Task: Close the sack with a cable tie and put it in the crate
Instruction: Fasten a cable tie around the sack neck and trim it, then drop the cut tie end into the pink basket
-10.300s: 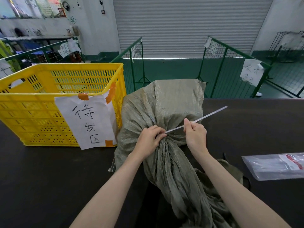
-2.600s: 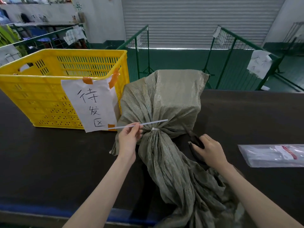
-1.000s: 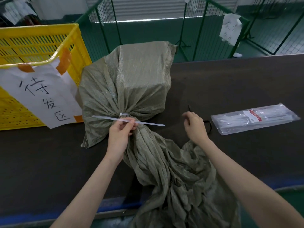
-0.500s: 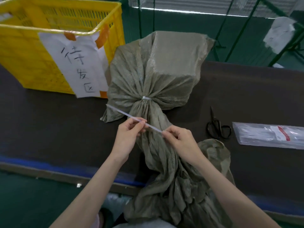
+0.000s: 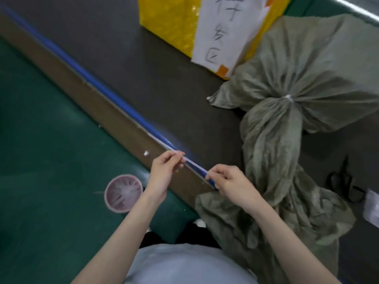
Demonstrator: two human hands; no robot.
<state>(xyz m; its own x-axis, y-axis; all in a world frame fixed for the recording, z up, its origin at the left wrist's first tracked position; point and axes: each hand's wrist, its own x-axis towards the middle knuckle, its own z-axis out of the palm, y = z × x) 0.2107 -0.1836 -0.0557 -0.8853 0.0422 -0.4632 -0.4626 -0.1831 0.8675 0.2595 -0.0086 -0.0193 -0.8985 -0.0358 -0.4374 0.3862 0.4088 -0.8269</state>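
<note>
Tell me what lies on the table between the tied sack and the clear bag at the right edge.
In the head view, black scissors lie on the dark table, between the sack and the clear bag.

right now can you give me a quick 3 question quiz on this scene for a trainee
1. True or false: the sack lies inside the yellow crate.
2. What do the left hand and right hand hold between them? A) scissors B) a white strip C) the paper sign
3. Fill in: the round bin stands on the green ____.

Key: 1 false, it lies on the table beside the crate. 2 B, the white strip; the scissors lie on the table. 3 floor.
</note>
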